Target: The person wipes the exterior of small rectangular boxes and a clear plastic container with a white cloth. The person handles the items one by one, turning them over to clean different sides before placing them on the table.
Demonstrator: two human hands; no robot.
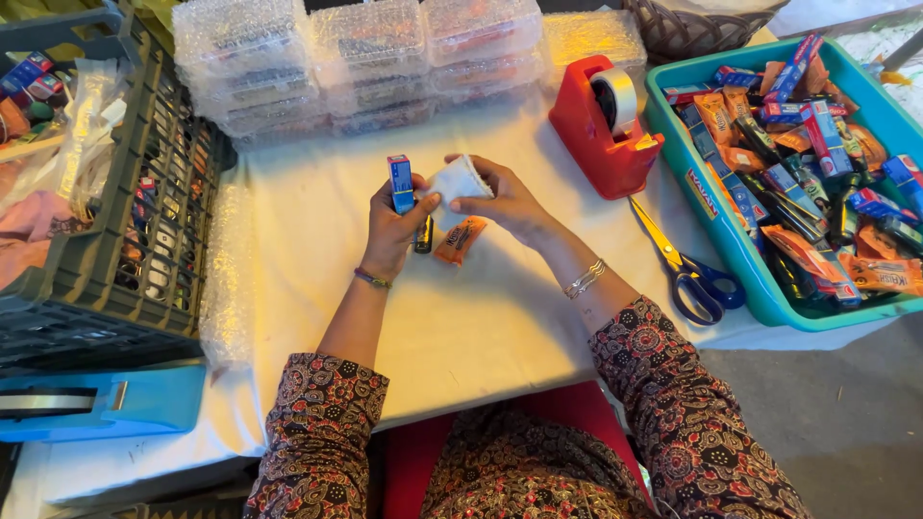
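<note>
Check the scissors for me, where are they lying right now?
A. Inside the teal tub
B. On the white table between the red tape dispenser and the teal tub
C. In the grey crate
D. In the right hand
B: the scissors, yellow blades and blue handles, lie flat on the white table, just below the red tape dispenser and against the teal tub.

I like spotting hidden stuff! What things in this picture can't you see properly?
All in the head view:
- Dark tube: mostly hidden behind the left hand.
- White pouch: the right hand covers part; its inside is hidden.
- Wrapped packs: bubble wrap blurs what is inside.
- Brown basket: cut off by the top edge.
- Grey crate: its bars hide most things inside; the left edge cuts it.
</note>
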